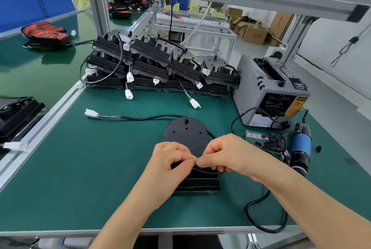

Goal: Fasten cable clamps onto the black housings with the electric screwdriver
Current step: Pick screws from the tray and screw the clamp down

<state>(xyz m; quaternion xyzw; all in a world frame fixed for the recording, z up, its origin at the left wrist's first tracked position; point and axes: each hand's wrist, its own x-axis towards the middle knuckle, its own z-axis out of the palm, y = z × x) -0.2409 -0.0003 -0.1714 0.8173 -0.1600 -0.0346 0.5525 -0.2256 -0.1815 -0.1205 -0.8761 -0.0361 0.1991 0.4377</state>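
One black housing (185, 134) lies flat on the green mat in front of me, rounded end away from me. Its black cable (144, 117) runs left to a white connector (91, 112). My left hand (169, 160) and my right hand (222, 154) meet over the housing's near end, fingers curled, both pinching the cable where it crosses the housing; any clamp there is hidden by my fingers. The electric screwdriver (300, 146), blue and black, lies on the mat to the right, untouched. A small pile of black clamps (274, 141) sits beside it.
Several black housings (158, 63) with dangling white connectors are stacked at the back of the mat. A grey tape dispenser (271, 90) stands at the right rear, its cord looping across the mat. An aluminium rail (46, 120) bounds the left; a frame post rises at the right.
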